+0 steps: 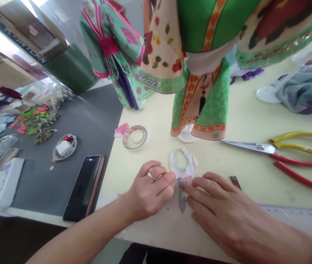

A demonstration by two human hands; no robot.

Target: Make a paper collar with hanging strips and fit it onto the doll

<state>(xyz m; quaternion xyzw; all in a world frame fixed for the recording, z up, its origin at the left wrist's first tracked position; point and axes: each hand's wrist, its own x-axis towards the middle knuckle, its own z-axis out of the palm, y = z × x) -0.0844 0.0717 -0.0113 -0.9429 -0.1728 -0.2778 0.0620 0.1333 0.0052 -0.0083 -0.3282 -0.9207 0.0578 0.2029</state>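
A small white fabric piece [192, 169] with a pale blue ring around its opening lies on the cream table between my hands. At its near edge is a bit of pink material [188, 179], and below that a narrow grey pointed strip [182, 200]. My left hand [152, 189], with a ring on one finger, is closed beside the fabric's near left edge; its curled fingers hide whatever they pinch. My right hand [216, 201] lies with fingers stretched out, the index fingertip touching the strip and pink bit.
Behind stand a green floral robe [200, 99] and a smaller teal robe [117, 55]. A tape roll [125, 143] lies left, near a phone [83, 189] on a grey mat. To the right are scissors [260, 147], red-and-yellow handles [299, 139] and a ruler [296, 212].
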